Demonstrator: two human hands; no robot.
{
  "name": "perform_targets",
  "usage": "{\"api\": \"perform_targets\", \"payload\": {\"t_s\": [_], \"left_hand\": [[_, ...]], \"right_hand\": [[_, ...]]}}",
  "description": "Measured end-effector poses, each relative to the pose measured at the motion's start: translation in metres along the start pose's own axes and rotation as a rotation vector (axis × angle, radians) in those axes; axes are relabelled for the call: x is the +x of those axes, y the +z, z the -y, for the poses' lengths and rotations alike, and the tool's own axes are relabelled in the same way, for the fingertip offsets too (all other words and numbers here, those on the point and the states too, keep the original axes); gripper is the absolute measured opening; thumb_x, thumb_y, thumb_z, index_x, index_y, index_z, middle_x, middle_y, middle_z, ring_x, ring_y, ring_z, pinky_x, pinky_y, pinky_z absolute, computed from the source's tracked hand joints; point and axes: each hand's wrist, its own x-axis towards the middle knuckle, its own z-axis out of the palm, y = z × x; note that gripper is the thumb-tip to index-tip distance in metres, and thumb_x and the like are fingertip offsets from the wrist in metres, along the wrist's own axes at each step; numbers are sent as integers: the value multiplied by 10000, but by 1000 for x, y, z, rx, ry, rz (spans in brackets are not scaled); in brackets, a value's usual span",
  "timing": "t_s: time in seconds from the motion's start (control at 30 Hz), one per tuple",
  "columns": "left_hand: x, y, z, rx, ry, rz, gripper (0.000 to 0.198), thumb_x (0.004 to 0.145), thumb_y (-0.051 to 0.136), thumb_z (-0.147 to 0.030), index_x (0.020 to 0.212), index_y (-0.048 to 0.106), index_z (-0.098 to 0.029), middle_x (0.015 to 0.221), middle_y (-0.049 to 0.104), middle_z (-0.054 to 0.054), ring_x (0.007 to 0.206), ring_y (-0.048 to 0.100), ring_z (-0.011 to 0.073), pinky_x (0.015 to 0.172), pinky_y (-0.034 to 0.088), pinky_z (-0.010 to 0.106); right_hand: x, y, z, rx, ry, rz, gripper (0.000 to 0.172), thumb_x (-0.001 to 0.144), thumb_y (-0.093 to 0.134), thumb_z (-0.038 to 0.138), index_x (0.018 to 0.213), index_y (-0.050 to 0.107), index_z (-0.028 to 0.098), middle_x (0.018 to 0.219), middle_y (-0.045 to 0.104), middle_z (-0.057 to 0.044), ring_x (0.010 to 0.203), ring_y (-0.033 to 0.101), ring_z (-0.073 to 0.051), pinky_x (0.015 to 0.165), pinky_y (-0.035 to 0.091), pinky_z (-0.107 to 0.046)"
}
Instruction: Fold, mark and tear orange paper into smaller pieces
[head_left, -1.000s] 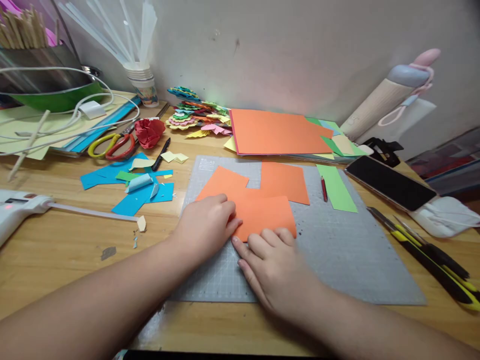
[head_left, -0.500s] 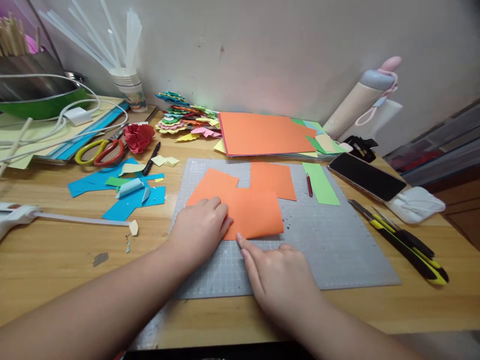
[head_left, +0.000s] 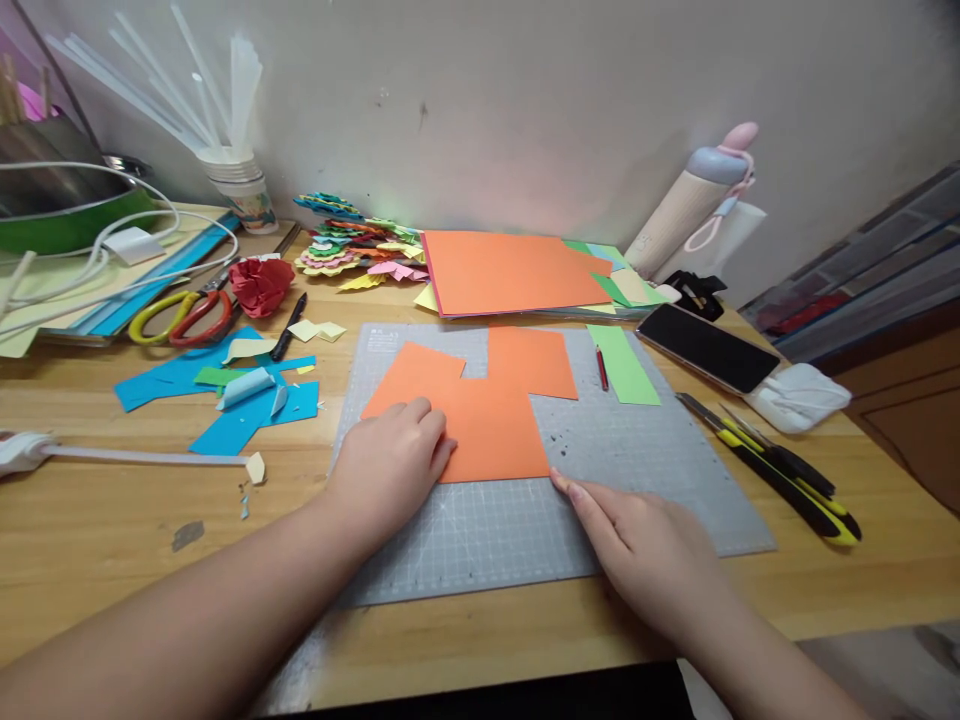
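Note:
A folded sheet of orange paper (head_left: 495,430) lies on the grey cutting mat (head_left: 652,470), its folded edge towards me. My left hand (head_left: 394,460) presses down on the paper's left part, fingers curled and close together. At the near right corner of the fold, the index fingertip of my right hand (head_left: 645,550) touches the edge; its thumb lies alongside and the other fingers are curled under. Two more orange pieces, one at the left (head_left: 420,370) and one behind (head_left: 532,360), show past the folded sheet. A red pencil stub (head_left: 601,368) rests beside a light green strip (head_left: 624,365).
Right of the mat lie a black-and-yellow utility knife (head_left: 780,480), a phone (head_left: 709,345) and a white earphone case (head_left: 801,397). On the left are blue paper scraps (head_left: 240,420), scissors (head_left: 180,318) and a glue gun (head_left: 26,452). Orange sheets (head_left: 510,270) are stacked behind.
My right index finger has slid rightward along the fold to its corner. The raised right end of the orange paper now lies flat. My left hand has stayed on the paper.

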Motion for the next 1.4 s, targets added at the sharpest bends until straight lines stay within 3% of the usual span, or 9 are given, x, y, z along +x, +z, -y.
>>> {"api": "perform_targets", "payload": {"t_s": [0.13, 0.33, 0.53, 0.77, 0.83, 1.0, 1.13, 1.23, 1.4], "left_hand": [[2, -1, 1, 2, 55, -39, 225, 912, 425, -285, 777, 561, -168, 808, 578, 51, 760, 552, 197, 575, 357, 300], [-1, -2, -4, -134, 347, -58, 160, 918, 475, -271, 917, 619, -201, 987, 603, 40, 955, 523, 220, 831, 394, 385], [-5, 4, -9, -204, 427, -20, 194, 928, 489, -303, 1061, 594, -210, 1043, 614, 43, 1029, 522, 220, 908, 369, 411], [-3, 4, -9, -227, 369, -14, 142, 914, 495, -255, 1016, 584, -210, 1018, 587, 39, 987, 516, 216, 886, 386, 413], [-4, 3, -9, -231, 313, -21, 137, 877, 545, -275, 984, 570, -194, 1034, 576, 53, 980, 511, 232, 869, 397, 421], [-5, 1, -4, -218, 368, -122, 103, 917, 455, -221, 966, 544, -205, 1017, 585, 35, 976, 523, 205, 912, 382, 426], [-5, 5, 0, -397, 118, -326, 424, 858, 549, -228, 1261, 417, -238, 1283, 449, 107, 1190, 425, 265, 972, 376, 467], [-1, 10, 2, -818, -118, -379, 684, 826, 592, -287, 1395, 215, -246, 1303, 432, 132, 1191, 457, 249, 960, 432, 444], [6, 4, 4, -1434, -331, -185, 311, 881, 498, -374, 1118, 487, -174, 1038, 642, 86, 931, 627, 189, 827, 528, 366]], "right_hand": [[33, -24, 8, -7, -15, 95, 481, 938, 372, 379, 559, 622, 222, 515, 609, -37, 468, 547, -192, 422, 301, -301], [100, -12, 16, 300, -311, -98, 245, 905, 468, 230, 1019, 680, 184, 1006, 636, -69, 906, 611, -171, 808, 471, -319], [117, 24, 12, 138, -403, -138, 435, 920, 460, 317, 1335, 479, 189, 1402, 483, -123, 1307, 403, -272, 1076, 189, -598], [110, 22, 14, 144, -481, -123, 462, 915, 457, 308, 1363, 422, 203, 1358, 526, -110, 1306, 409, -251, 1097, 45, -623], [109, 21, 15, 171, -486, -148, 458, 896, 488, 298, 1344, 449, 214, 1302, 554, -118, 1244, 467, -262, 1084, 82, -635], [110, 13, 10, 513, -319, -176, 428, 861, 519, 231, 1289, 519, 230, 1132, 603, -100, 1073, 554, -244, 941, 410, -484], [110, 5, 6, 1094, 8, -40, 309, 811, 602, 318, 1102, 599, 214, 1088, 655, -80, 990, 617, -244, 835, 493, -411], [106, 4, 11, 1419, 149, 16, 274, 769, 654, 376, 974, 589, 207, 1008, 687, -68, 891, 658, -236, 770, 518, -387], [94, 6, 25, 1592, 72, 263, 388, 764, 641, 309, 1133, 546, 234, 1190, 639, -81, 1007, 634, -242, 807, 512, -383]]}}
